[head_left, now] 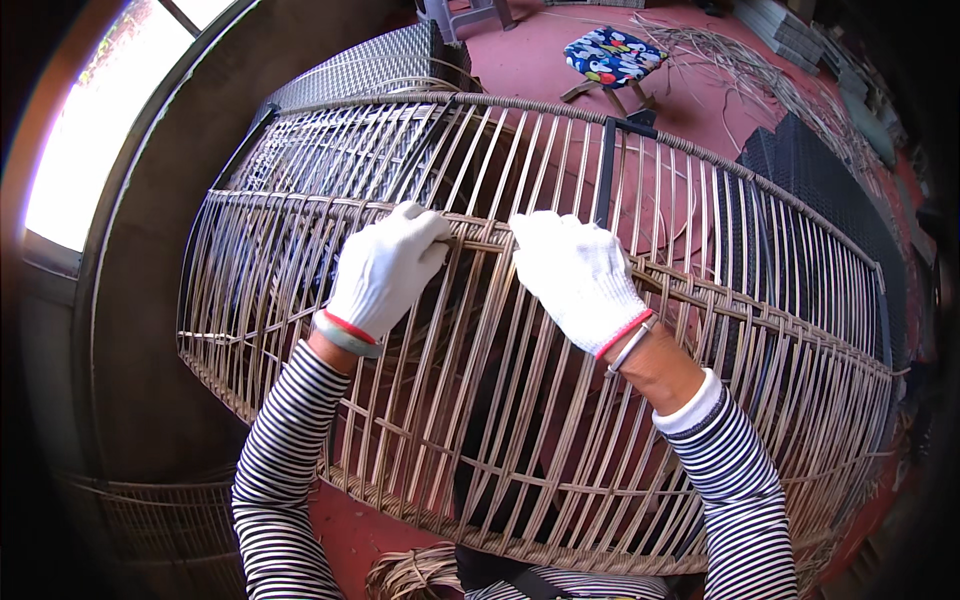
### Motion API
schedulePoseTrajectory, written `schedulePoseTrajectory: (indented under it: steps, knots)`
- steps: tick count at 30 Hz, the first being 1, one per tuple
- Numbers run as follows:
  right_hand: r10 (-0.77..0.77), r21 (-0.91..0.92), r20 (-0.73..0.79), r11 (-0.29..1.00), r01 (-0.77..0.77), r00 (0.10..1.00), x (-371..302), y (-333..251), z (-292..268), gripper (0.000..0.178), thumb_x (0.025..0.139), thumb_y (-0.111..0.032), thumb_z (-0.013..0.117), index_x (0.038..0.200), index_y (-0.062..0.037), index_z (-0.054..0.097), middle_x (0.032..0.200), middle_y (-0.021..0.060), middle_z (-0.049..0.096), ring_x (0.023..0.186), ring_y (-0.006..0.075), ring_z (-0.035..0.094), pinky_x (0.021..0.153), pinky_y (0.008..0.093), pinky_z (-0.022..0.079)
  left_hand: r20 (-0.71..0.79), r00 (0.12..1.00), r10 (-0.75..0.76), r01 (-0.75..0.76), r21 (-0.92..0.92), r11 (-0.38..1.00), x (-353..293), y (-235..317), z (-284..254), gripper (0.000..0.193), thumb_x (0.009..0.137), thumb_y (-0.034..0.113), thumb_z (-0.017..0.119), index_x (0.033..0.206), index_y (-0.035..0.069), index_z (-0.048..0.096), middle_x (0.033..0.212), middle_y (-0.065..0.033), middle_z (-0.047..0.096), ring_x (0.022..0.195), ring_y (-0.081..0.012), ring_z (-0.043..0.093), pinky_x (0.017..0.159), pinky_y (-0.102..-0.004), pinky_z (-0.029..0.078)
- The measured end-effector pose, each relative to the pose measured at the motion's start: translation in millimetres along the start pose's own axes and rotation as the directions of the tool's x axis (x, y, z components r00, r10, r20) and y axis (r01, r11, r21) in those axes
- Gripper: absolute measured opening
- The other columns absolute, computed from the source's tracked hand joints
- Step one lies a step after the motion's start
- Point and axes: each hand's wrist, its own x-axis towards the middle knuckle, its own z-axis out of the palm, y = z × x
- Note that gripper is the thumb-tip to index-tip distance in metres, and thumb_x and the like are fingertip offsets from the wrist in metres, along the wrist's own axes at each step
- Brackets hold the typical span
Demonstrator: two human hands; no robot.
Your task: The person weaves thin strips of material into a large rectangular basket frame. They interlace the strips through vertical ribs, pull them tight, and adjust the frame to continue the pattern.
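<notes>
A large curved wicker panel (440, 425) of brown rattan strands on a dark frame spans most of the view in front of me. Across its middle runs a plaited band (482, 232). My left hand (388, 268), in a white knitted glove, is closed on this band, left of centre. My right hand (578, 270), gloved the same way, grips the band a short way to the right, knuckles up. A short stretch of plait shows between the two hands. Their fingertips are mostly hidden behind the gloves and strands.
A low stool (612, 55) with a patterned blue seat stands beyond the panel. Loose strands (725, 62) litter the red floor. Dark woven pieces (365, 65) sit behind, left and right. A strand bundle (410, 574) lies near me. A bright window (105, 120) is left.
</notes>
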Motion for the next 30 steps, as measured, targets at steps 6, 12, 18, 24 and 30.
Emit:
schedulePoseTrajectory:
  steps: [6, 12, 18, 24, 30]
  knots:
    - [0.006, -0.177, 0.003, 0.984, -0.005, 1.000, 4, -13, 8, 0.008, 0.093, -0.014, 0.067, 0.090, -0.0058, 0.067, 0.077, 0.0101, 0.066, 0.070, 0.0210, 0.073, 0.061, 0.0363, 0.059, -0.023, 0.999, -0.027, 0.029, 0.050, 0.998, 7, -8, -3, 0.010, 0.099, 0.020, 0.072, 0.101, 0.010, 0.074, 0.090, -0.0076, 0.070, 0.072, -0.0249, 0.071, 0.066, -0.0358, 0.057]
    - [0.199, -0.051, 0.067, 0.979, -0.196, 0.978, 9, -12, 13, 0.008, 0.091, -0.015, 0.067, 0.092, -0.0139, 0.074, 0.080, 0.0097, 0.070, 0.076, 0.0275, 0.075, 0.063, 0.0400, 0.060, -0.077, 0.995, -0.062, 0.061, -0.020, 0.998, 6, -22, 10, 0.008, 0.096, 0.015, 0.077, 0.101, 0.009, 0.079, 0.089, -0.0063, 0.075, 0.073, -0.0199, 0.071, 0.069, -0.0324, 0.057]
    - [0.300, -0.120, 0.141, 0.951, -0.285, 0.943, 24, -13, 21, 0.019, 0.091, -0.020, 0.065, 0.081, -0.0150, 0.081, 0.076, 0.0095, 0.076, 0.068, 0.0260, 0.077, 0.057, 0.0419, 0.059, 0.033, 0.993, -0.115, 0.114, 0.027, 0.993, 16, -13, 1, 0.011, 0.100, 0.018, 0.071, 0.100, 0.008, 0.076, 0.088, -0.0075, 0.073, 0.072, -0.0234, 0.070, 0.069, -0.0346, 0.056]
    - [0.252, 0.116, -0.289, 0.967, -0.227, 0.924, -55, 1, -35, 0.025, 0.096, -0.015, 0.076, 0.120, -0.0090, 0.077, 0.115, 0.0132, 0.078, 0.108, 0.0258, 0.075, 0.090, 0.0383, 0.066, -0.181, 0.980, 0.078, -0.068, 0.062, 0.996, 19, 58, 2, 0.013, 0.100, 0.017, 0.075, 0.112, 0.013, 0.077, 0.097, -0.0035, 0.077, 0.074, -0.0163, 0.074, 0.065, -0.0279, 0.059]
    - [0.277, -0.242, -0.068, 0.927, -0.285, 0.959, -121, 55, -78, 0.031, 0.098, -0.013, 0.069, 0.128, -0.0068, 0.070, 0.123, 0.0128, 0.073, 0.110, 0.0319, 0.072, 0.090, 0.0405, 0.061, -0.069, 0.955, 0.289, -0.293, -0.061, 0.954, 38, 117, 46, 0.017, 0.096, 0.015, 0.073, 0.113, 0.012, 0.074, 0.106, -0.0045, 0.073, 0.083, -0.0211, 0.074, 0.070, -0.0343, 0.060]
